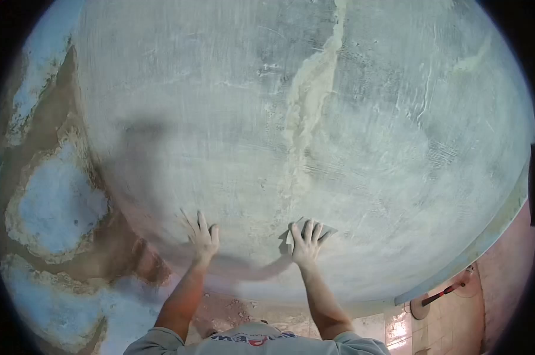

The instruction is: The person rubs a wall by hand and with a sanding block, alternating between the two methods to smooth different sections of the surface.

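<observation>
A grey-white plastered wall (208, 118) curves across most of the head view, with a pale cream filler streak (306, 100) running down its middle. Against its lower part, my right hand (306, 244) presses a thin, dark grey sheet (326, 235) that looks like sandpaper; pointed corners stick out past the fingers. My thumb lies along its left side. To the left, my left hand (205, 238) is raised at the wall with its fingers spread and nothing in it. Whether its fingertips touch the surface is hard to tell.
Brown and pale blue patchy wall (60, 201) lies around the left edge. At lower right, a round-headed tool (420, 309) with a black and red handle rests near the tiled floor (457, 319). A pale edge strip (451, 260) borders the curved wall there.
</observation>
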`<action>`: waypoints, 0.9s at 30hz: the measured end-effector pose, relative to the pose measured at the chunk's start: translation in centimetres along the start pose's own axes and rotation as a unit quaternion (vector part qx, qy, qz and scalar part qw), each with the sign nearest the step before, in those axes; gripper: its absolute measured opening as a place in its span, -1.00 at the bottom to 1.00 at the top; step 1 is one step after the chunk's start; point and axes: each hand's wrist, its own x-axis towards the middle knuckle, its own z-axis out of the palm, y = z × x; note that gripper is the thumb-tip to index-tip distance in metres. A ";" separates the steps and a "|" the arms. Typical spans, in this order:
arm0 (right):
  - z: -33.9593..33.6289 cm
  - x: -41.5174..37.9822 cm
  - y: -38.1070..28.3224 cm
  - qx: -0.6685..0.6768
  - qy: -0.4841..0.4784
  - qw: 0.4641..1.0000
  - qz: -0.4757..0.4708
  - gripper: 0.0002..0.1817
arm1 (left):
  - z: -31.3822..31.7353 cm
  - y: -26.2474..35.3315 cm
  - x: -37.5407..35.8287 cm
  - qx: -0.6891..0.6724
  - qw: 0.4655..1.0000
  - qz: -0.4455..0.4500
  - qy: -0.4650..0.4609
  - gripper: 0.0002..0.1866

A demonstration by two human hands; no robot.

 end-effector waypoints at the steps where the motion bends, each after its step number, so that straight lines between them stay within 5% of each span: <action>1: -1.6 2.4 0.4 -0.026 -0.009 1.000 -0.008 -0.33 | -0.7 0.0 2.3 0.005 1.000 0.013 0.004 -0.08; 2: -4.5 5.9 0.0 0.039 -0.010 0.999 0.014 -0.25 | -1.6 0.2 4.9 0.009 1.000 0.025 0.006 -0.10; 4: -8.2 12.5 -0.1 -0.018 0.013 0.999 -0.049 -0.12 | -3.5 1.1 11.7 0.024 0.991 0.101 0.082 -0.14; 6: -11.7 19.1 0.2 -0.046 0.037 0.989 -0.139 0.13 | -6.5 2.7 17.7 0.103 0.984 0.131 0.062 -0.15; 8: -16.9 25.9 -0.7 -0.015 -0.027 0.981 -0.192 0.20 | -9.5 5.8 23.6 0.137 0.981 0.126 0.058 -0.09; 10: -19.9 31.9 -1.9 -0.033 0.015 0.972 -0.232 0.21 | -12.6 8.8 30.2 0.081 0.970 0.189 0.130 -0.12; 14: -22.3 42.4 -3.2 -0.031 0.176 0.953 -0.245 0.07 | -15.3 12.5 40.9 0.145 0.934 0.227 0.234 -0.25; 17: -24.1 49.0 -3.6 -0.033 0.313 0.928 -0.197 -0.30 | -17.4 15.5 44.9 0.085 0.926 0.273 0.248 -0.30; 20: -23.6 49.1 -6.9 0.017 0.302 0.951 -0.058 -0.25 | -19.5 17.4 46.6 0.107 0.909 0.305 0.261 -0.35; 23: -20.4 43.4 -10.1 -0.030 0.268 0.958 -0.096 0.05 | -19.4 18.2 47.1 0.072 0.909 0.310 0.269 -0.39; 27: -15.5 34.0 -12.7 0.058 0.100 0.978 -0.172 0.22 | -17.6 17.6 47.5 0.063 0.942 0.229 0.238 -0.42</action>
